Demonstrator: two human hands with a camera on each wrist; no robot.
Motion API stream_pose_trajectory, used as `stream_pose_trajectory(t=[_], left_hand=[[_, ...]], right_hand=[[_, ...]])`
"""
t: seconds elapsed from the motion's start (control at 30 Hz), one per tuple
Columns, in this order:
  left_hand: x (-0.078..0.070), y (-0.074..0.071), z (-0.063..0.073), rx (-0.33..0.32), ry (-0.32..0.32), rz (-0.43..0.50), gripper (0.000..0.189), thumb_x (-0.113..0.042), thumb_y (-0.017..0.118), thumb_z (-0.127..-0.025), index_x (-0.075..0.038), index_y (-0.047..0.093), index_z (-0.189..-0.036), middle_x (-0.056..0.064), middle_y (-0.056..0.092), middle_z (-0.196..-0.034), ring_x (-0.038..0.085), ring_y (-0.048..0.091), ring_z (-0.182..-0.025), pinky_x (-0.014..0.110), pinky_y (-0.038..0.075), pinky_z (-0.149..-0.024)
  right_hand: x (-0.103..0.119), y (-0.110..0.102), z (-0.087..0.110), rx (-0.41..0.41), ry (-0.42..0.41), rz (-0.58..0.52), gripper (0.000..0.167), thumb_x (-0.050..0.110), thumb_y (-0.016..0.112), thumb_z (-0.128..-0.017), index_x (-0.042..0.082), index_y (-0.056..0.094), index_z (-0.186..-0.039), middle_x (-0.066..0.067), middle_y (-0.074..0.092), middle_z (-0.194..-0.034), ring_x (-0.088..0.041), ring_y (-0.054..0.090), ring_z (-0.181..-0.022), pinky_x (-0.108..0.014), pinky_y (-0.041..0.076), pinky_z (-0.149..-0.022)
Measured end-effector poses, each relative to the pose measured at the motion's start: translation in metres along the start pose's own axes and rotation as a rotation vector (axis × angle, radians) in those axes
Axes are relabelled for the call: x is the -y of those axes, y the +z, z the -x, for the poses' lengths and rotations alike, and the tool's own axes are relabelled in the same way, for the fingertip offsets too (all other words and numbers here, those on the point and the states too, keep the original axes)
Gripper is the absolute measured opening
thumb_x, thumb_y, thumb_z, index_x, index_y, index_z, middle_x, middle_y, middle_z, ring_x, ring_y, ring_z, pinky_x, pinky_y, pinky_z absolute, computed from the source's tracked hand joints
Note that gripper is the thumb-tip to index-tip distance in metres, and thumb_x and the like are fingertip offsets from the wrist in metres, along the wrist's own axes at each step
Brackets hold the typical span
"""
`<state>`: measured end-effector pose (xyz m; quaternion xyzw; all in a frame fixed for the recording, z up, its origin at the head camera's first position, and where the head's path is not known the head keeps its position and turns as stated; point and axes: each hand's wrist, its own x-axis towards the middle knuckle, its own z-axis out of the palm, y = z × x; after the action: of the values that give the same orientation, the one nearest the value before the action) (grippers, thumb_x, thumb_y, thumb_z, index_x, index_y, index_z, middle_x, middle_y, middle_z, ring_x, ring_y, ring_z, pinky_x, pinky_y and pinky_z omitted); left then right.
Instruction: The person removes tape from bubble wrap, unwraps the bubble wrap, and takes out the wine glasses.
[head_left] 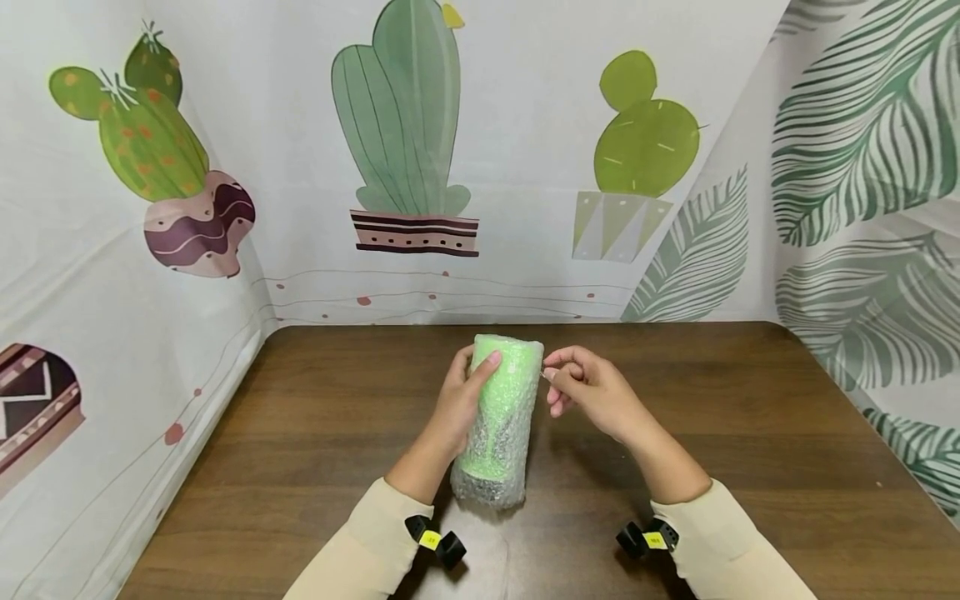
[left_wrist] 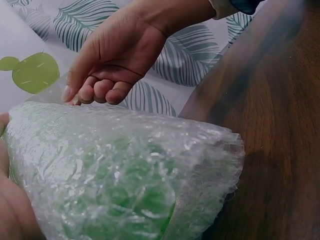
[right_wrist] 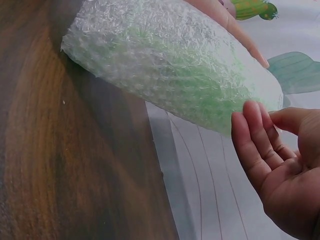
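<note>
A bubble-wrapped green cylinder (head_left: 504, 408) leans at a slight tilt over the table, its lower end toward me. Clear bubble wrap (left_wrist: 125, 150) covers it all round, and green shows through. My left hand (head_left: 457, 408) grips its upper left side, thumb across the front and the other fingers mostly hidden behind. At the upper right edge, my right hand (head_left: 588, 387) pinches the wrap's edge between thumb and forefinger. The right wrist view has this right hand (right_wrist: 280, 160) with its remaining fingers bent beside the wrap.
A dark brown wooden table (head_left: 315, 417) lies beneath both hands. Behind it and along the sides hangs a white cloth (head_left: 525, 292) printed with cacti and leaves. Black wrist cameras (head_left: 450, 550) sit on both cream sleeves (head_left: 360, 542).
</note>
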<state>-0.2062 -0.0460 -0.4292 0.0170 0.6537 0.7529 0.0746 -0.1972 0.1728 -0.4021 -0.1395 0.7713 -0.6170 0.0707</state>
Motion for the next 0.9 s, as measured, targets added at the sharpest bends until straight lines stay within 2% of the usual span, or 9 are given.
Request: stream_pose_trajectory(t=[0.13,0.27,0.5,0.7,0.9], left_hand=[[-0.0001,-0.0007,0.0005,-0.006,0.001,-0.011,0.058,-0.047,0.064,-0.096,-0.023,0.043,-0.145,0.010,0.059,-0.117,0.017,0.062,-0.090,0.033,0.056,-0.077],[-0.0003,-0.0015,-0.0001,-0.009,0.003,-0.020,0.058,-0.049,0.064,-0.096,-0.024,0.044,-0.144,0.010,0.059,-0.118,0.018,0.062,-0.091,0.033,0.056,-0.077],[0.0006,-0.0024,-0.0006,0.001,-0.006,-0.020,0.059,-0.050,0.064,-0.096,-0.025,0.043,-0.144,0.009,0.059,-0.119,0.019,0.063,-0.092,0.033,0.057,-0.077],[-0.0007,-0.0026,-0.0013,-0.019,-0.008,-0.035,0.062,-0.050,0.067,-0.094,-0.024,0.043,-0.145,0.009,0.060,-0.118,0.018,0.063,-0.091,0.033,0.057,-0.076],[-0.0019,-0.0046,-0.0030,-0.038,0.002,-0.035,0.061,-0.050,0.067,-0.094,-0.024,0.043,-0.144,0.008,0.059,-0.115,0.018,0.063,-0.088,0.033,0.057,-0.074]], right_hand=[[-0.0007,0.0007,-0.0004,-0.004,-0.001,-0.024,0.026,0.015,0.059,-0.102,-0.005,0.049,-0.116,-0.017,0.068,-0.082,-0.026,0.073,-0.070,-0.039,0.063,-0.072],[-0.0021,0.0007,-0.0016,-0.008,-0.015,-0.030,0.023,0.013,0.059,-0.102,-0.008,0.052,-0.109,-0.022,0.071,-0.085,-0.025,0.074,-0.073,-0.040,0.063,-0.074],[-0.0018,0.0003,-0.0013,0.002,-0.029,-0.023,0.025,0.012,0.058,-0.103,-0.012,0.054,-0.111,-0.027,0.070,-0.091,-0.022,0.074,-0.077,-0.037,0.063,-0.075],[-0.0020,0.0012,-0.0012,0.014,-0.026,-0.004,0.026,0.012,0.054,-0.104,-0.013,0.054,-0.113,-0.028,0.070,-0.093,-0.023,0.075,-0.079,-0.039,0.063,-0.077],[0.0006,0.0015,-0.0002,0.037,-0.035,-0.038,0.024,0.011,0.053,-0.104,-0.012,0.054,-0.112,-0.029,0.069,-0.094,-0.022,0.075,-0.080,-0.039,0.063,-0.078]])
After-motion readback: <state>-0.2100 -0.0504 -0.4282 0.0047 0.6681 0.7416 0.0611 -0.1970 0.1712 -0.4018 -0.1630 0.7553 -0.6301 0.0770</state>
